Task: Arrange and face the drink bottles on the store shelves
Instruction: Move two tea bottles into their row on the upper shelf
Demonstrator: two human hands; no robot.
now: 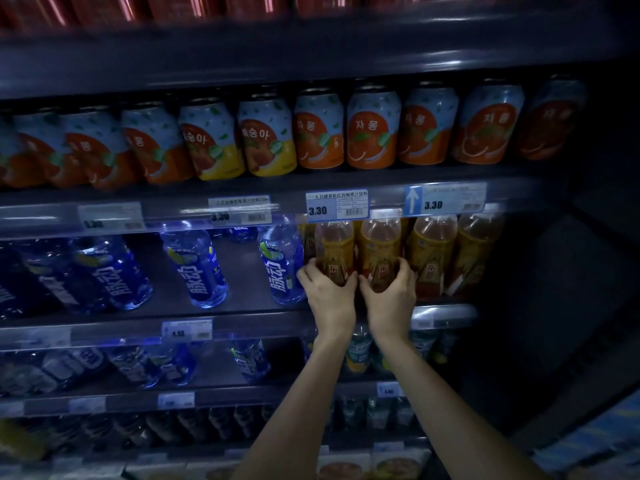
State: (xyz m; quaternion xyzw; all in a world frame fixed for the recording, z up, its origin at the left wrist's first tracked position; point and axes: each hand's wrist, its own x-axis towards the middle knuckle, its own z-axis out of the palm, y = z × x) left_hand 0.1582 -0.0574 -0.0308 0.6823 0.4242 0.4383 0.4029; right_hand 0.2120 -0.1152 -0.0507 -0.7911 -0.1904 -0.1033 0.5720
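Observation:
On the middle shelf (242,323) stand several amber tea bottles with yellow labels. My left hand (329,292) grips the lower part of the leftmost front tea bottle (334,247). My right hand (389,292) grips the tea bottle next to it (379,251). Both bottles stand upright at the shelf's front edge, and my thumbs almost touch between them. Two more tea bottles (431,258) stand to the right. Blue drink bottles (282,261) stand to the left, with gaps between them.
A row of orange and yellow fruit cans (372,129) fills the shelf above, over price tags (337,206). Lower shelves hold more blue and dark bottles (249,360). The area to the right of the shelving is dark.

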